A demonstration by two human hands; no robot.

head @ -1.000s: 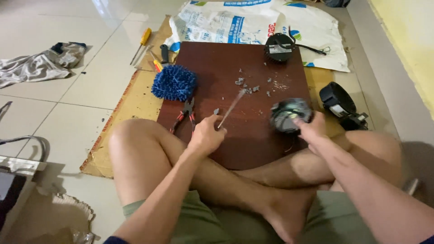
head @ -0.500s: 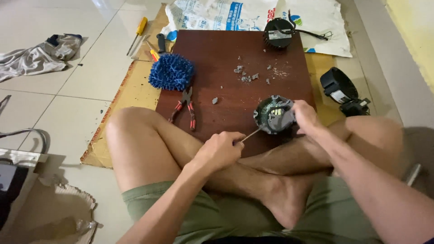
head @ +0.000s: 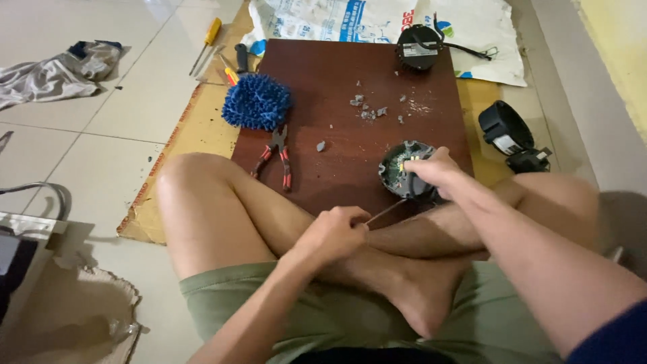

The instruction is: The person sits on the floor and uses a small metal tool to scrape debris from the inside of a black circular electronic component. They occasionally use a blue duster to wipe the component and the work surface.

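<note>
Right hand (head: 431, 168) fingers clamp round black housing (head: 404, 176) at board's (head: 337, 87) 5 o'clock edge; left hand (head: 333, 232) fingers pinch thin tool (head: 385, 211), tip under housing rim. Best to brace housing, pry gently.

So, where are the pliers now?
In the head view, the pliers lie on the brown board, left side, just below the blue mitt.

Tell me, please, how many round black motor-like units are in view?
3: one in the right hand at the board's near edge, one at the board's far edge, one on the floor right of the board.
</note>
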